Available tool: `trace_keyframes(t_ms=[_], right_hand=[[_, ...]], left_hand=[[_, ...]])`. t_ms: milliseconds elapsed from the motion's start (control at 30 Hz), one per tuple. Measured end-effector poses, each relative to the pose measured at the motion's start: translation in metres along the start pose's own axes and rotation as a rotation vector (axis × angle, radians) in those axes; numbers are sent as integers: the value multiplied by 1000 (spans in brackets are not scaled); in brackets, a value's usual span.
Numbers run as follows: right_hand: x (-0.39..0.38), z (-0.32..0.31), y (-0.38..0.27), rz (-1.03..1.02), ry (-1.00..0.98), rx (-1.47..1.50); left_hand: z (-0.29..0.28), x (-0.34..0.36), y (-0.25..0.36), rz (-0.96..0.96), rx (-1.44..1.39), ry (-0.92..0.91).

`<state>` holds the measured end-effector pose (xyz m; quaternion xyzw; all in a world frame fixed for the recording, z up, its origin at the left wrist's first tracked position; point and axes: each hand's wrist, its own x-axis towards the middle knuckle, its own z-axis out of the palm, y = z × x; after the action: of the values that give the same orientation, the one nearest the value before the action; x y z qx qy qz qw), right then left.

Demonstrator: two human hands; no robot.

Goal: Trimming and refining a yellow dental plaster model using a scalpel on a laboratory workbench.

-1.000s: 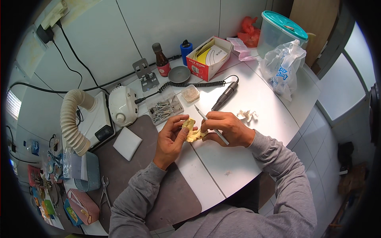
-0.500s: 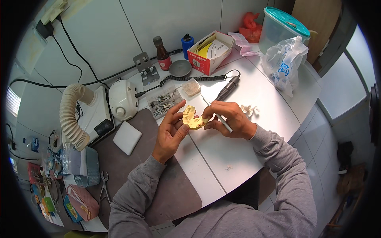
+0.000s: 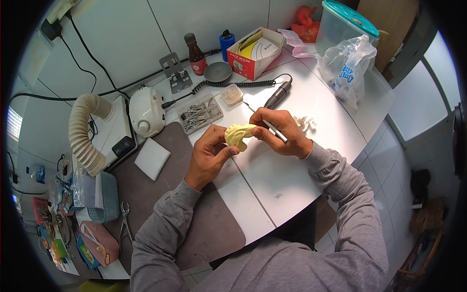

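A pale yellow dental cast (image 3: pixel 236 136) is held above the white tabletop, its smooth, ridged side showing. My left hand (image 3: pixel 205 158) grips it from the left, thumb along the lower edge and fingers behind. From the right, my right hand (image 3: pixel 288 132) pinches the cast's other end between thumb and forefinger. The same hand keeps a thin carving tool (image 3: pixel 280 136) tucked across its fingers, its pale handle slanting down to the right and its dark tip pointing up and away. Beyond the hands lie a black rotary handpiece (image 3: pixel 278 95) and a small clear box (image 3: pixel 231 95).
An open case of metal burs (image 3: pixel 198 116) sits beyond my left hand, beside a white motor unit (image 3: pixel 147 114) and ribbed hose (image 3: pixel 80 126). White scraps (image 3: pixel 305 123) lie past my right hand. A white pad (image 3: pixel 152 159) and pliers (image 3: pixel 125 221) rest on the brown mat (image 3: pixel 209 238).
The cast has been turned over in my fingers: its row of teeth faced up before, and now a smooth side shows. Both hands still hold it, and the tool stays in my right hand.
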<state>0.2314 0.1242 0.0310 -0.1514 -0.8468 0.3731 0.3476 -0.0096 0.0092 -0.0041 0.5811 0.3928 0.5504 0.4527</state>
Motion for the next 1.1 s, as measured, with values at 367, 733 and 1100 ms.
trace_keyframes(t_ms=[367, 733, 1100], right_hand=[[0, 1, 1, -50, -9, -81], [-1, 3, -2, -15, -51, -130], [-1, -1, 8, 79, 41, -52]], left_hand=[[-2, -3, 2, -172, -129, -15], [2, -1, 17, -225, -93, -82], [4, -2, 7, -268, -265, -75]])
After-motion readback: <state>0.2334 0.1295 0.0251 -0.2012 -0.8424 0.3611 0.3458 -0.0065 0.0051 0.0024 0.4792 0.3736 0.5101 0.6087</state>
